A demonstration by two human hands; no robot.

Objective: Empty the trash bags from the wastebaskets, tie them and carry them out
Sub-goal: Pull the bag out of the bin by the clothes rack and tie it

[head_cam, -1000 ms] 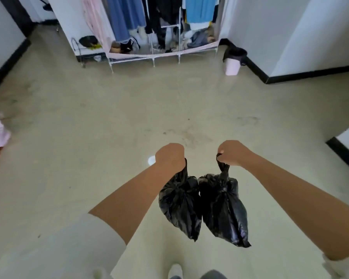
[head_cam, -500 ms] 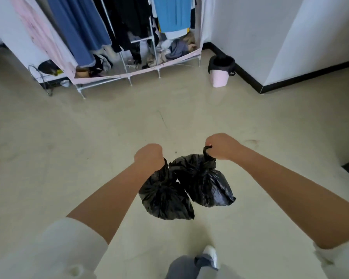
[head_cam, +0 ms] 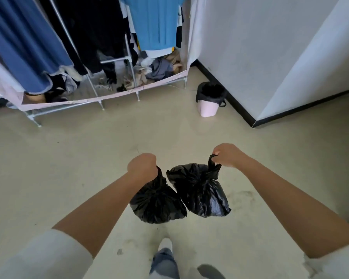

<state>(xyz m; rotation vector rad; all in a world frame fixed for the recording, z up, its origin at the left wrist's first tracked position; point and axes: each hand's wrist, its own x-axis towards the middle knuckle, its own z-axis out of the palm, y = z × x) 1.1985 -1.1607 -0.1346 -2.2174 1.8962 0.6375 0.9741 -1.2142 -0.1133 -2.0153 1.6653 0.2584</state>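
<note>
Two tied bags: left hand [head_cam: 142, 166] fists one [head_cam: 156, 200], right hand [head_cam: 227, 155] grips another [head_cam: 199, 190], seemingly knotted; carry them level.

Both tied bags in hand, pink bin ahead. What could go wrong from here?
1. The right hand pinches only a thin loop of the right bag; it might slip or tear.
2. The left bag and the right one hang touching; swinging may loosen the knots.
3. The pink wastebasket holds another black liner, with both hands, including the left hand, occupied.
</note>
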